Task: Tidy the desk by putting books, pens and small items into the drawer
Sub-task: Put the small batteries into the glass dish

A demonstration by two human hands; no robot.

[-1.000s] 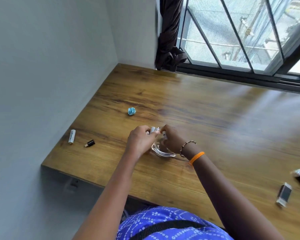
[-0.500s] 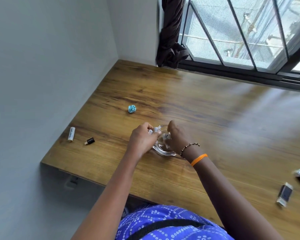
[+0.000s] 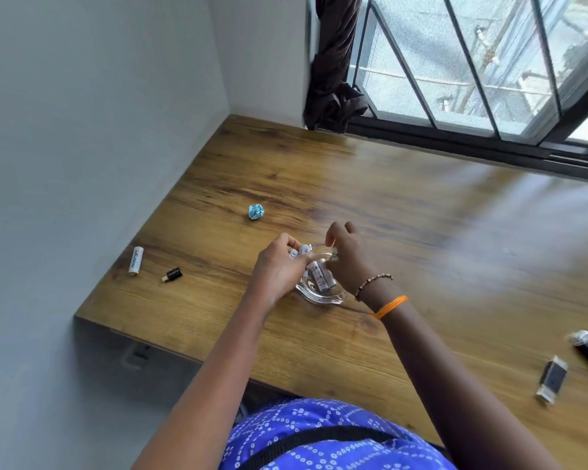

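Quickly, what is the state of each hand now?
Left hand: closed on small white batteries above the glass dish.
Right hand: closed, pinching one small white item; what it is cannot be told.

A glass dish (image 3: 321, 295) holding batteries (image 3: 321, 278) is set on the desk (image 3: 421, 252) near its front edge, with a crumpled paper ball (image 3: 255, 212) behind-left of it, a single battery (image 3: 136, 261) and small adapter (image 3: 172, 274) placed far left, and two lighter-like items (image 3: 553, 378) laid far right.
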